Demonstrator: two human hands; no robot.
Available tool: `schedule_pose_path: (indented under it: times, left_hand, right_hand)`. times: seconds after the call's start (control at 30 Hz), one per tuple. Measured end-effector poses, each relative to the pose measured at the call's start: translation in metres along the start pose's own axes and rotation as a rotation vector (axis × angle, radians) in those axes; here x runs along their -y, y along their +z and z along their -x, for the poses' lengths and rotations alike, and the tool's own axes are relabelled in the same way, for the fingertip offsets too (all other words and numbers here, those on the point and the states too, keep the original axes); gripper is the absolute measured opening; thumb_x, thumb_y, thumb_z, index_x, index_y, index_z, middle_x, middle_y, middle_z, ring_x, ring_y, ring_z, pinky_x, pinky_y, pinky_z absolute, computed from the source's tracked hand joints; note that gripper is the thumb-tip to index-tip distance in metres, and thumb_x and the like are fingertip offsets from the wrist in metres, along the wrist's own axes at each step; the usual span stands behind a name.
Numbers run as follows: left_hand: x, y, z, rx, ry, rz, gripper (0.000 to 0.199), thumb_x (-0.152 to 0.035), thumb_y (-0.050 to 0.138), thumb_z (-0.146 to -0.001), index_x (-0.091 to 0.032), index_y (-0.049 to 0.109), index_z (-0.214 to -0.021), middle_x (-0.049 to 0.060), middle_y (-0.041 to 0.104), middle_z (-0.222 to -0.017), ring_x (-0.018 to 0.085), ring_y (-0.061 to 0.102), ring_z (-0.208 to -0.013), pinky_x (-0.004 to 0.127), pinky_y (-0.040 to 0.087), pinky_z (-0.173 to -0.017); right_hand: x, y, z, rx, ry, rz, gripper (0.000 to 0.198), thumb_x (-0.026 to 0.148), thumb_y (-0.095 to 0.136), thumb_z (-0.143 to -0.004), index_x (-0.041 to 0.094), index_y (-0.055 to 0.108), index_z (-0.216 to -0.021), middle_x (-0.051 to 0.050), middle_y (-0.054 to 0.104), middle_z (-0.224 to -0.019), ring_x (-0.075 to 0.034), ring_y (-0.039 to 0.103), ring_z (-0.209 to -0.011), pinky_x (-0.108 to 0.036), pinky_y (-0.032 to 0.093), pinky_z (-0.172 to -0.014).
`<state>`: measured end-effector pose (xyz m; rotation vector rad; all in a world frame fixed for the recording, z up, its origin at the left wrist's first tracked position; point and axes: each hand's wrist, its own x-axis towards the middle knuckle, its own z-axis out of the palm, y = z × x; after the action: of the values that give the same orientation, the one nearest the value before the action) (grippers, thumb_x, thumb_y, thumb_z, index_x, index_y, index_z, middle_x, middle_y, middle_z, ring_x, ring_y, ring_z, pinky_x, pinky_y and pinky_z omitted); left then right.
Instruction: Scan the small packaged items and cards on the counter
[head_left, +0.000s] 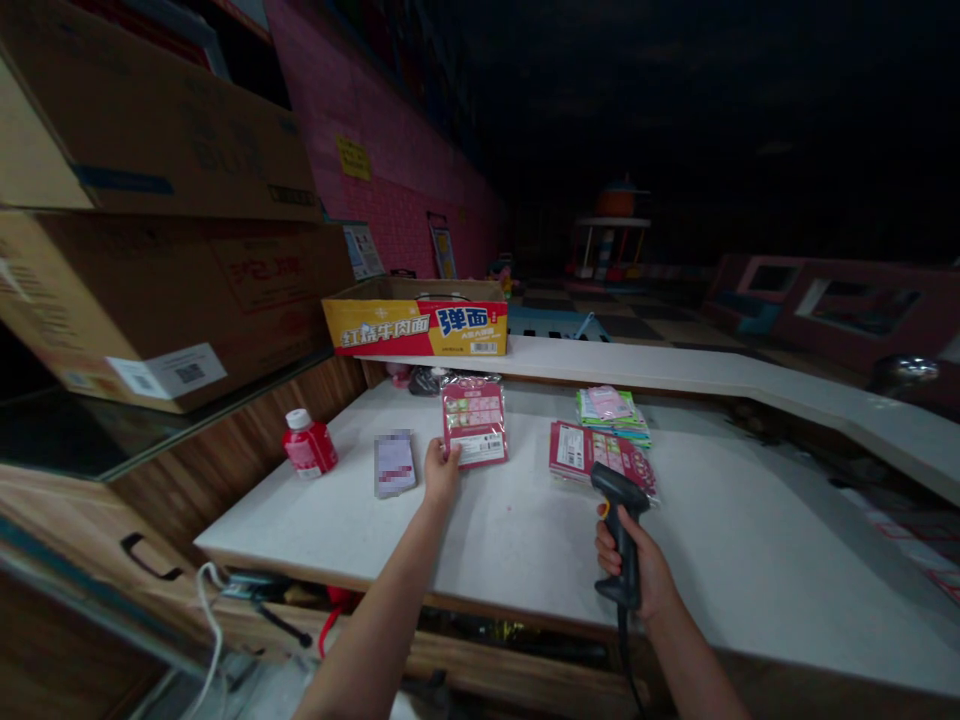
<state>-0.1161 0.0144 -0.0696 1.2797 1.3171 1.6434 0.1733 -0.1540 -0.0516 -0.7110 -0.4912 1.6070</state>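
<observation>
Our left hand pinches a flat, plastic-wrapped crimson packet; near right, our right hand grips a black pistol-shaped scanner.

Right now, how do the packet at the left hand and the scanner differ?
- Colour: the packet is pinkish red with a white label; the scanner is dark.
- Shape: the packet is flat and roughly rectangular; the scanner is pistol-shaped, with a cable below its handle.
- Grip: the left hand has the packet by its near left corner; the right hand wraps the scanner's handle.
Shared: each is in one hand.
</observation>
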Motion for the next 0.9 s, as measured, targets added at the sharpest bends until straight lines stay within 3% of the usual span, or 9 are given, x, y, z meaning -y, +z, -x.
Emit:
schedule_pose_path:
  times: [0.1,0.2,0.47,0.6,0.73,0.9]
  left_hand:
    - [0.002,0.001,0.005,0.040,0.076,0.152,0.035,-0.047,0.062,-0.076,-0.018,0.052,-0.094,0.009,0.069,-0.097,0.020,0.067,-0.090,0.036,0.053,-0.087]
    - [0.000,0.001,0.006,0.042,0.071,0.162,0.038,-0.051,0.062,-0.076,-0.019,0.053,-0.094,0.009,0.069,-0.098,0.021,0.066,-0.093,0.036,0.052,-0.089]
    - [-0.001,-0.001,0.009,0.057,0.077,0.128,0.027,-0.042,0.056,-0.081,-0.019,0.051,-0.095,0.007,0.067,-0.098,0.019,0.064,-0.092,0.032,0.051,-0.086]
    - [0.001,-0.003,0.009,-0.012,0.093,-0.023,0.014,-0.033,0.052,-0.081,-0.020,0.052,-0.086,0.002,0.063,-0.084,0.015,0.061,-0.081,0.026,0.050,-0.077]
    - [0.002,-0.004,0.009,-0.035,0.081,-0.095,0.014,-0.033,0.050,-0.082,-0.020,0.053,-0.087,0.001,0.061,-0.081,0.014,0.059,-0.078,0.024,0.048,-0.073]
    - [-0.001,-0.003,0.008,0.021,0.080,0.036,0.024,-0.040,0.054,-0.082,-0.019,0.053,-0.093,0.006,0.066,-0.093,0.018,0.063,-0.088,0.029,0.051,-0.082]
  right_hand:
    - [-0.004,0.014,-0.002,-0.099,0.000,0.195,0.043,0.048,0.080,-0.068,0.018,0.059,-0.092,0.006,0.053,-0.050,-0.007,0.043,-0.034,-0.016,0.033,-0.032]
    - [-0.012,0.036,-0.005,-0.159,-0.001,0.395,0.042,0.049,0.079,-0.068,0.019,0.057,-0.089,0.005,0.056,-0.049,-0.010,0.046,-0.033,-0.018,0.035,-0.030]
    - [-0.023,0.088,-0.007,-0.054,-0.016,0.541,0.046,0.055,0.076,-0.066,0.021,0.051,-0.083,0.007,0.057,-0.049,-0.010,0.049,-0.034,-0.019,0.036,-0.031]
    - [-0.022,0.098,-0.009,-0.083,-0.030,0.561,0.047,0.057,0.075,-0.065,0.022,0.048,-0.081,0.008,0.055,-0.048,-0.010,0.048,-0.033,-0.018,0.034,-0.031]
    - [-0.020,0.101,-0.011,-0.083,-0.035,0.580,0.047,0.058,0.075,-0.066,0.022,0.048,-0.080,0.009,0.055,-0.048,-0.009,0.047,-0.033,-0.018,0.034,-0.031]
    - [-0.021,0.099,-0.011,-0.092,-0.026,0.602,0.047,0.059,0.073,-0.067,0.022,0.047,-0.076,0.008,0.055,-0.048,-0.009,0.048,-0.034,-0.018,0.035,-0.031]
